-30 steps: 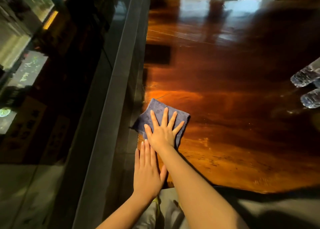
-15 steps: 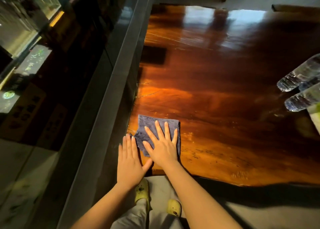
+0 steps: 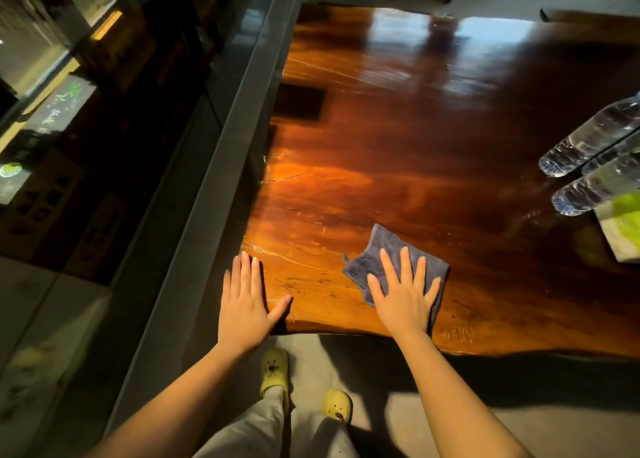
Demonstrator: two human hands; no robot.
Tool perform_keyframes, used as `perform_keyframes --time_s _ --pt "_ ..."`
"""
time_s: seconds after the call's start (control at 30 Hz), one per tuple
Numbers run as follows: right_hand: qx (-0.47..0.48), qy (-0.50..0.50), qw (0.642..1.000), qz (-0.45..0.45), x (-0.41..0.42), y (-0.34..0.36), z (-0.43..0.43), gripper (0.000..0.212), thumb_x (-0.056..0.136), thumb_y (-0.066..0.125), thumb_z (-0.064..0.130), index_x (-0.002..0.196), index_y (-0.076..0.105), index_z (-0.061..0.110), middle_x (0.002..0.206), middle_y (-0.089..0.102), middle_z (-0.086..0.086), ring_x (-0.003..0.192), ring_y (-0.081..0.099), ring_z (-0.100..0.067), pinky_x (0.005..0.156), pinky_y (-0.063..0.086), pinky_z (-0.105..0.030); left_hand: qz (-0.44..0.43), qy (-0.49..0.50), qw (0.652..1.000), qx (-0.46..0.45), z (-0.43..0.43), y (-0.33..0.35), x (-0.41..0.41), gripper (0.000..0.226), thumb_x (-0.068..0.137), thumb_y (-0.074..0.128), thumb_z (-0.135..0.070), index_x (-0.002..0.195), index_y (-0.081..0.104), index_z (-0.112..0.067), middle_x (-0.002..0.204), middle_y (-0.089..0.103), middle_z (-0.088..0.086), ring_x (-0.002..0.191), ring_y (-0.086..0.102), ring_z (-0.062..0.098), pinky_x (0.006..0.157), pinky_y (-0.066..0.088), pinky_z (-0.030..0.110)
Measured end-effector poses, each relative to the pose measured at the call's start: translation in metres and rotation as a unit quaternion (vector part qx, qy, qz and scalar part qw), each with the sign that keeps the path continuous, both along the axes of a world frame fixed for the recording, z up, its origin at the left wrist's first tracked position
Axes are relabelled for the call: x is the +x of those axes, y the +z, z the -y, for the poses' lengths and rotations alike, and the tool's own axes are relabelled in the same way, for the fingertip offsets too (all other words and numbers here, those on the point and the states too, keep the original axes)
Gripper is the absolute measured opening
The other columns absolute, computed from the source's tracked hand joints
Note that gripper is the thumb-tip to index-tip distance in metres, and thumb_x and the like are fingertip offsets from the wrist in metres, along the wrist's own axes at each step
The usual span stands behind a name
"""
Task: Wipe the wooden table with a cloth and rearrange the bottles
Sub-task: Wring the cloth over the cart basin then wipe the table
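Note:
A glossy wooden table (image 3: 433,153) fills the middle and right of the head view. A blue-grey cloth (image 3: 384,250) lies flat near the table's front edge. My right hand (image 3: 403,293) presses flat on the cloth with fingers spread. My left hand (image 3: 246,302) rests flat on the table's front left corner, fingers together, holding nothing. Two clear plastic water bottles (image 3: 588,139) (image 3: 595,187) lie on their sides at the right edge of the view, with part of a third between them.
A green and white packet (image 3: 620,229) lies on the table just in front of the bottles. A grey ledge with dark glass (image 3: 207,167) runs along the table's left side. My feet in yellow clogs (image 3: 275,371) stand on the grey floor below the front edge.
My right hand has slid the cloth toward me and then to the right along the front edge. My left hand stayed on the front left corner, so the hands are now apart.

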State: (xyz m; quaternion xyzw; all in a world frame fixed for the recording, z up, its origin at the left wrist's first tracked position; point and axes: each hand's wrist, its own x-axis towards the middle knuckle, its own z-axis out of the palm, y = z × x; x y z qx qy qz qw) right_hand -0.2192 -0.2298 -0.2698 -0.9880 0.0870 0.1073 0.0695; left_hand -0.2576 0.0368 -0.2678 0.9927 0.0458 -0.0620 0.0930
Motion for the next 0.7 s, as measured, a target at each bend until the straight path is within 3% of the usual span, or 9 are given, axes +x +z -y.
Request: perform_keyframes --time_s 0.17,0.3,0.5,0.7 --pt "0.002 -0.087 0.996 -0.016 -0.012 -0.003 -0.001 0.061 0.092 0.014 0.064 0.140 -0.018 0.045 0.161 -0.007 0.002 0.148 -0.011 -0.029 0.116 -0.003 -0.061 0.001 0.002 1.000 0.004 0.000 -0.002 0.001 0.098 0.081 0.016 -0.075 0.148 0.009 -0.005 0.158 0.006 0.014 0.145 -0.003 0.025 0.118 0.000 0.042" --pt "-0.001 -0.130 0.991 -0.014 -0.027 0.000 -0.033 0.064 0.092 0.016 0.062 0.139 -0.022 0.042 0.161 -0.007 -0.004 0.147 -0.010 -0.036 0.113 -0.003 -0.065 0.003 0.002 1.000 -0.001 0.000 -0.002 0.000 0.095 0.082 0.018 -0.073 0.148 0.013 -0.004 0.157 0.011 0.016 0.145 0.001 0.026 0.118 0.004 0.043" --pt "0.022 -0.049 0.998 -0.027 -0.043 0.000 -0.090 0.067 0.092 0.021 0.063 0.138 -0.022 0.041 0.160 -0.011 -0.007 0.145 -0.014 -0.041 0.109 -0.011 -0.067 -0.006 -0.005 1.000 0.005 0.003 0.002 -0.001 0.092 0.083 0.022 -0.068 0.145 0.022 -0.001 0.154 0.018 0.021 0.144 0.010 0.033 0.117 0.010 0.046" --pt "0.029 0.042 0.999 -0.001 -0.016 0.003 -0.117 0.068 0.091 0.035 0.061 0.144 -0.004 0.043 0.160 -0.002 -0.009 0.144 -0.009 -0.045 0.108 -0.006 -0.070 0.006 -0.051 0.998 0.034 0.003 0.006 0.017 0.083 0.084 0.031 -0.061 0.142 0.032 -0.002 0.151 0.028 0.020 0.142 0.020 0.033 0.117 0.001 0.041"
